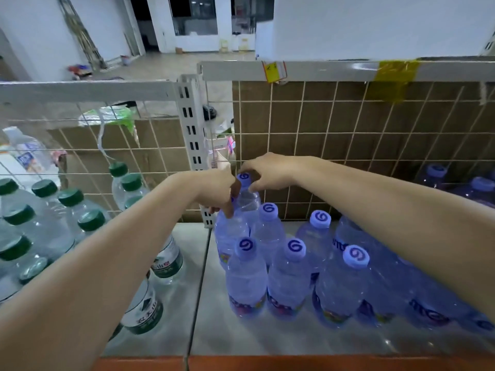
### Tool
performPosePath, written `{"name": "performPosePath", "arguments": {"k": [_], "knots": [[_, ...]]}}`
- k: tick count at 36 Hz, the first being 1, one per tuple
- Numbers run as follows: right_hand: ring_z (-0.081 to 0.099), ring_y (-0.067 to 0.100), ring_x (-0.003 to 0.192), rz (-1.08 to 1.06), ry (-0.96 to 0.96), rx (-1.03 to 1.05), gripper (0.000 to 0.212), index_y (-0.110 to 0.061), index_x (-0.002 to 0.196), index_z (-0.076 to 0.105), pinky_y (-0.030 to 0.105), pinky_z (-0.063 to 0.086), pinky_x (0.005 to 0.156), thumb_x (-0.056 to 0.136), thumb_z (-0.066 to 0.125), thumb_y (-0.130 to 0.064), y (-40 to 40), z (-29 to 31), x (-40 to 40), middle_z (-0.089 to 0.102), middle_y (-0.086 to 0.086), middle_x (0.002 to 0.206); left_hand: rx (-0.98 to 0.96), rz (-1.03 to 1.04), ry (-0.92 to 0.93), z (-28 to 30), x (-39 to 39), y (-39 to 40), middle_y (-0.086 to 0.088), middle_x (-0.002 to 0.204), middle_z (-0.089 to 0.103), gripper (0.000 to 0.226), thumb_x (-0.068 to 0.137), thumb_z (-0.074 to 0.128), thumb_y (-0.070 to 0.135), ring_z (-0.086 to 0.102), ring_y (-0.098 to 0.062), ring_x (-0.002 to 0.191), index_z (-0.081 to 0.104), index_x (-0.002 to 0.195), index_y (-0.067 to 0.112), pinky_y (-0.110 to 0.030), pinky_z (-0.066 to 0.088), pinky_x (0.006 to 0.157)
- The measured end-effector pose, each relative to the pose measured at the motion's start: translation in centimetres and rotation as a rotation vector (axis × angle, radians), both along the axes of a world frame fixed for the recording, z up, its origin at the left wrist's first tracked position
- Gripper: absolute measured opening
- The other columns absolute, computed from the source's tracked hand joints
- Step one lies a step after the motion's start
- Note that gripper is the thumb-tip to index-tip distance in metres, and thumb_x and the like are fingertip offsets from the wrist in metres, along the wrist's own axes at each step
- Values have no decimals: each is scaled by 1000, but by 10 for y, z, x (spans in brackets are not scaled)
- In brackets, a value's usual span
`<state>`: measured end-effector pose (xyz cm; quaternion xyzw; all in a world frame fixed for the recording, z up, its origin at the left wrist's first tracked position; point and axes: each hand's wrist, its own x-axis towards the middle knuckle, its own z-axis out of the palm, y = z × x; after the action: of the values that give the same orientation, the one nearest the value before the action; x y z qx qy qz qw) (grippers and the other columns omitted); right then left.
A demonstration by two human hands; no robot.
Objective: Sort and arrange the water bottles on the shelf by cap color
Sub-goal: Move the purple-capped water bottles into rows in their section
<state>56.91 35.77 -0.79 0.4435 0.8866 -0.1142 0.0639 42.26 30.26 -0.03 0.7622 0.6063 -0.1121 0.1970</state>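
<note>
Both hands' fingers grip 2 upright purple-capped bottles: left hand (218,192), right hand (267,172).

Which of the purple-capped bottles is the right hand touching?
The right hand pinches the rearmost purple-capped bottle by the wire grid; its cap sits between the fingers, while the front ones stand untouched.

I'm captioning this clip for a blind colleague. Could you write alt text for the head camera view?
Both hands reach to the back of a shelf: the left hand grips one purple-capped bottle, and the right hand holds the cap of the rear bottle beside it. Green-capped bottles stand on the left, purple-capped bottles on the right, against a wire grid.
</note>
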Motion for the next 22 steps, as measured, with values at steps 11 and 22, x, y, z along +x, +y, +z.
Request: {"name": "performPosePath", "arguments": {"k": [11,22], "knots": [[49,17,90,54,81,1,38,-12,119,57,26,37,72,87,69,-30,20,-13,-25,55,4,106,-34,60,-51,0,-12,12,-6,69,68,28,81,72,26,60,-14,56,63,98,6,-18,42,48],[58,28,105,66,102,33,33,-6,119,58,31,44,84,91,64,-24,36,-18,-41,63,12,115,-3,58,-78,-6,-9,29,-1,69,63,23,81,74,25,62,-15,56,53,79,16,-23,49,57]]}}
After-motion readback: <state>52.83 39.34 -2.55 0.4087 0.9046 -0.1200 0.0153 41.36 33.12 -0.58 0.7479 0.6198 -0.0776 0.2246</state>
